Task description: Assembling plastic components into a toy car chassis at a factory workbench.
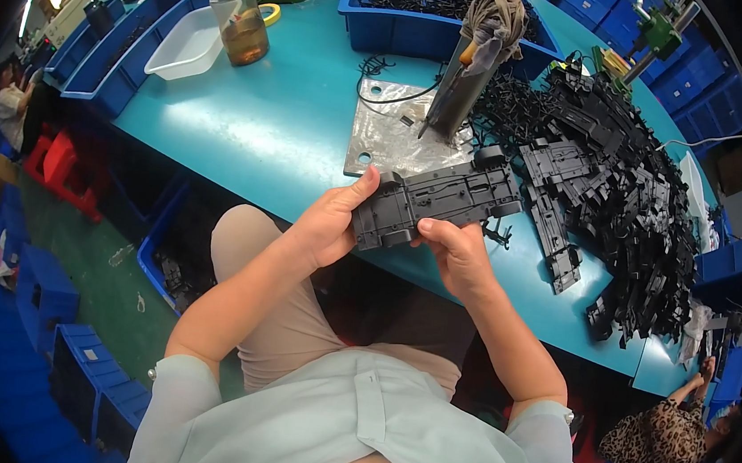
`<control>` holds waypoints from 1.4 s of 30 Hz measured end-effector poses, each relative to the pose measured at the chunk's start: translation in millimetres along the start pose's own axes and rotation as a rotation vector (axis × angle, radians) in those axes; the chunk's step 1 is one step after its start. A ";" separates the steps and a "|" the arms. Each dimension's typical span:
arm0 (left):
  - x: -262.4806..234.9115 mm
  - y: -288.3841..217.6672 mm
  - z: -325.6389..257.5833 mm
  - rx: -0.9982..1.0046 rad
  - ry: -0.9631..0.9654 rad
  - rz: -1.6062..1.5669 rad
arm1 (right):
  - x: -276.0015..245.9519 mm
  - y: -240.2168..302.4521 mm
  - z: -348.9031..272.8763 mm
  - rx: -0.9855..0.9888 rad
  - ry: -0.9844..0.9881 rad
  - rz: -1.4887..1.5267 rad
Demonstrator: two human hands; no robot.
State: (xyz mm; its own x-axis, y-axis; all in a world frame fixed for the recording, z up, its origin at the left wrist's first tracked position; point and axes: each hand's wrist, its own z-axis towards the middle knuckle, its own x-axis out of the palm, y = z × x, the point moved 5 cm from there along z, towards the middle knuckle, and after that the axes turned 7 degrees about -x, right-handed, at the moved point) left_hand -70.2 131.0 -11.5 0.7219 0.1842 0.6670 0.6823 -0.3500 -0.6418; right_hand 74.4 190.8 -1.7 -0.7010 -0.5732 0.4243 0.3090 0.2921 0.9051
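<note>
Between my two hands is a black plastic toy car chassis point(441, 195) with wheels at its corners, held tilted over the table's near edge. My left hand point(336, 219) grips its left end, thumb on top. Around the near edge closes my right hand point(458, 253), its thumb pressed on the chassis near a wheel and its other fingers mostly hidden beneath. Just beyond the chassis lies a metal plate point(390, 131) with an upright metal post point(456, 88) topped by wrapped cloth. Loose chassis parts point(552, 209) lie right of my hands.
A large heap of black plastic parts point(634, 194) covers the table's right side. At the back stands a blue bin point(399, 29) of small black pieces. A jar of amber liquid point(245, 36) and a white tray point(188, 44) are at far left. Other people sit left and right.
</note>
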 end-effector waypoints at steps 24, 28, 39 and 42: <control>-7.3 -38.2 61.2 -0.005 -0.180 0.140 | -13.4 0.0 48.5 -0.116 0.017 -0.041; -9.0 -42.8 62.4 0.028 -0.169 0.172 | -14.0 -1.6 49.9 -0.143 0.032 -0.076; -5.8 -47.6 62.2 0.023 -0.158 0.155 | -11.9 1.8 51.5 -0.188 0.058 -0.104; -6.3 -48.8 62.9 0.032 -0.144 0.148 | -11.9 2.0 51.4 -0.190 0.050 -0.127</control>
State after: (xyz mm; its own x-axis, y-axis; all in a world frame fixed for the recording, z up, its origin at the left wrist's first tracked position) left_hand -100.8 204.8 -8.2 0.8218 0.2636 0.5051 0.5695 -0.3544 -0.7417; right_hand 50.3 237.6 -6.4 -0.7108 -0.6346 0.3034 0.3390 0.0688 0.9382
